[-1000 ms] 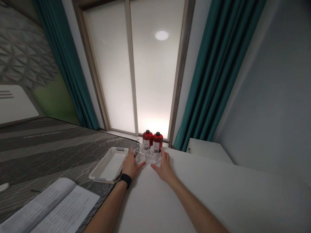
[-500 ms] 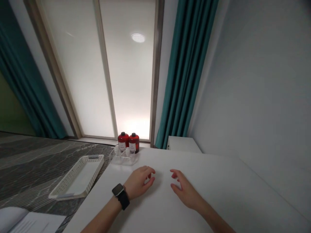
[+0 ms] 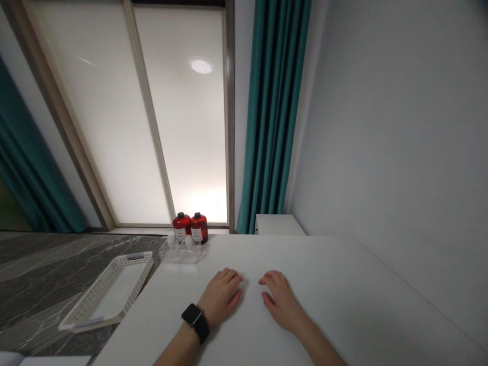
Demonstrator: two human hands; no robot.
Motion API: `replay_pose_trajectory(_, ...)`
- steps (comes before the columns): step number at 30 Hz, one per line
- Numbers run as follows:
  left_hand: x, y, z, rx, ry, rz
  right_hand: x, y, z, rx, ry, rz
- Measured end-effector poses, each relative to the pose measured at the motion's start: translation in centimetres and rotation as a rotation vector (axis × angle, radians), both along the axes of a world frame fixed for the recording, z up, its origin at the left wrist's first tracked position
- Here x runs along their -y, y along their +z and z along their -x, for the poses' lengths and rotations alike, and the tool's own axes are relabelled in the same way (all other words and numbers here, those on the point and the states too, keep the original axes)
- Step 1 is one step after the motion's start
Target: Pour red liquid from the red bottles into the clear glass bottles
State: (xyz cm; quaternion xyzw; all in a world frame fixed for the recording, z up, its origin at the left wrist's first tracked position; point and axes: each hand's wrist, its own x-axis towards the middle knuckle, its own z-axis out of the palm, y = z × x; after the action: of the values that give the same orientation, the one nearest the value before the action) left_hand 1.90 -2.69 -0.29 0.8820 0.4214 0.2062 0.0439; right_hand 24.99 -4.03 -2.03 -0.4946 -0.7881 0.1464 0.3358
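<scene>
My left hand (image 3: 221, 295), with a black smartwatch (image 3: 195, 320) on its wrist, rests low over the white table (image 3: 305, 264) with loosely curved fingers and holds nothing. Facing it across a small gap, my right hand (image 3: 280, 300) is also open, its thumb apart from the fingers. Whether the fingertips touch the tabletop I cannot tell for certain. Beyond the left hand, at the table's far left corner, lies a clear plastic divided tray (image 3: 185, 258) with small whitish items in it. Right behind it stand two red bottles (image 3: 181, 225) with black caps and white labels.
Left of the table, a white perforated basket (image 3: 109, 290) sits lower down, over the dark patterned floor (image 3: 38, 269). Papers (image 3: 57, 360) show at the bottom left. A white cabinet (image 3: 280, 223) stands past the far edge, by a teal curtain (image 3: 272, 112). A wall (image 3: 400, 127) borders the right.
Both hands have lowered toward the tabletop and come slightly closer together, fingers bent more downward. The camera view has shifted, so the bottles, tray and basket appear further left.
</scene>
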Motion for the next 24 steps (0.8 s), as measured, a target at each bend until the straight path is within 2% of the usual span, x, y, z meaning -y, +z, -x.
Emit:
replay_pose_trajectory(8, -0.2, -1.3, 0.8, 0.139, 0.029, 0.143, 0.0, -0.3, -0.3, 0.103, -0.013, 0.055)
replay_pose_trajectory(24, 0.0, -0.8, 0.8, 0.131, 0.054, 0.191, 0.0, -0.2, -0.1, 0.127, -0.011, 0.078)
